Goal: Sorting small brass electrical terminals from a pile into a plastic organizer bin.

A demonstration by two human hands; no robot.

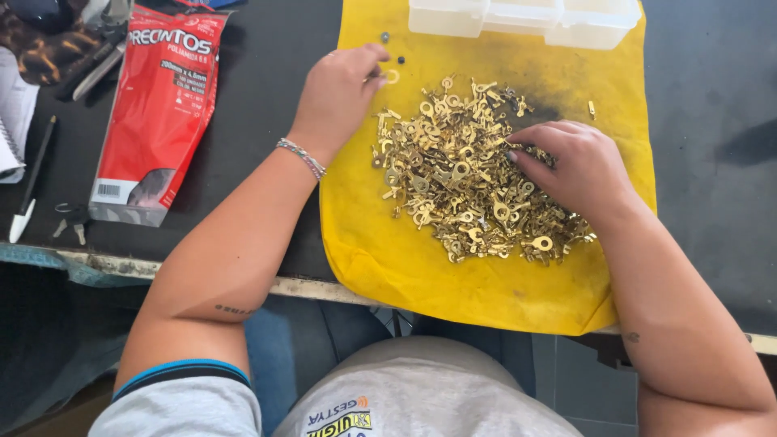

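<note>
A heap of several small brass ring terminals [461,174] lies on a yellow cloth [380,251] spread over a dark table. My left hand [340,93] is at the heap's upper left, fingertips pinched on a single brass ring terminal [392,77] set apart from the pile. My right hand [571,166] rests palm down on the right side of the heap, fingers curled into the pieces. A beaded bracelet [301,156] circles my left wrist.
A clear plastic compartment box [526,18] stands at the cloth's far edge. Two small dark bits [385,37] lie near it. A red bag of cable ties [162,105] lies to the left, with keys [71,220], a pen [32,178] and a notebook beyond. The table's front edge [307,286] runs below the cloth.
</note>
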